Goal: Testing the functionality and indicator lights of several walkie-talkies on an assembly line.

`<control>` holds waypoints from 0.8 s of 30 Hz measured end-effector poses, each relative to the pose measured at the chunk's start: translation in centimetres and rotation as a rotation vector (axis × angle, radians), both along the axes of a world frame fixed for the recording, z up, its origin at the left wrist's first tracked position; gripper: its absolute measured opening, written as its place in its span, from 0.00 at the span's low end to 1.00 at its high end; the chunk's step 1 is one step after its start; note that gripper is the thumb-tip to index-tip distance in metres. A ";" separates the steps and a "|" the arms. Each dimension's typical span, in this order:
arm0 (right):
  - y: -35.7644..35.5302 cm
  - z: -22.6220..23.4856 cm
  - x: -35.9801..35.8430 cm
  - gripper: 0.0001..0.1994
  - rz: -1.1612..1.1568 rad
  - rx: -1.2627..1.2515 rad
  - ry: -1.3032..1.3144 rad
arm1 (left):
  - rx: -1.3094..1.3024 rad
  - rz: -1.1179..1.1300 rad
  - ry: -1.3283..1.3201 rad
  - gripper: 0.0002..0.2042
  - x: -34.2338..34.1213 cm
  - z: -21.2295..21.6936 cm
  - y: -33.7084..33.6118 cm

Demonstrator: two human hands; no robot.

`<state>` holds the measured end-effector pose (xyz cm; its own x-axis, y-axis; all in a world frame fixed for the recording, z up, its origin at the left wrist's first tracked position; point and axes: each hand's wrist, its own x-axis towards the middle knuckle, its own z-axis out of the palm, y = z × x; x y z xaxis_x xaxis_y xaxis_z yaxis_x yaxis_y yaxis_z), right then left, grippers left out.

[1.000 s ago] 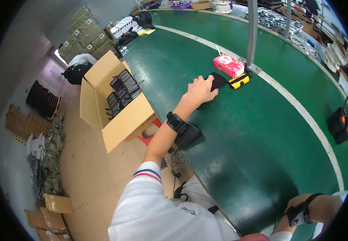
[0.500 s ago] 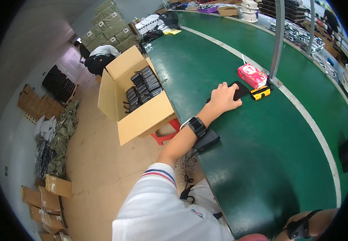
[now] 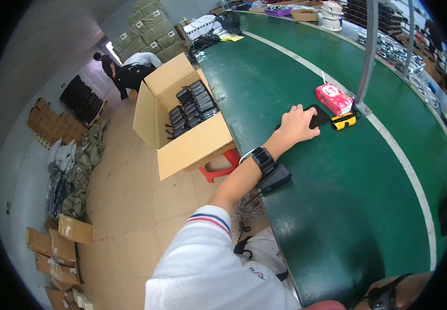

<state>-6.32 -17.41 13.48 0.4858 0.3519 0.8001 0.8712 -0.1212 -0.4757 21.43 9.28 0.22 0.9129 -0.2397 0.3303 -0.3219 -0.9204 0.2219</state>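
Observation:
On the green tabletop [image 3: 326, 206], my left hand [image 3: 298, 125] lies over the near end of a flat black phone-like thing [image 3: 318, 118]. Its fingers and thumb are bent around that thing, which stays on the table. A black watch-like device [image 3: 263, 160] sits on my left wrist. Below that wrist, at the table edge, is a black adapter-like block [image 3: 276, 180]. Just beyond the phone-like thing are a yellow and black gadget [image 3: 343, 122] and a pink drink carton [image 3: 334, 99] with a straw. My right forearm [image 3: 414, 289] shows at the lower right, its fingers hidden.
Left of the table an open cardboard box [image 3: 195, 151] holds several black devices [image 3: 195, 106], above a red stool [image 3: 221, 166]. A metal post [image 3: 369, 57] rises from the table. Two people [image 3: 109, 70] are at the back. Cartons [image 3: 63, 253] stand along the left wall.
The whole view has shifted slightly, so the table and box sit further right. My left hand keeps its place on the phone-like thing. A person at the back now stands more in sight.

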 end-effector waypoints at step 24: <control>0.2 -0.7 -0.5 0.07 -0.041 -0.005 0.008 | -0.044 -0.030 -0.012 0.20 0.2 0.2 0.6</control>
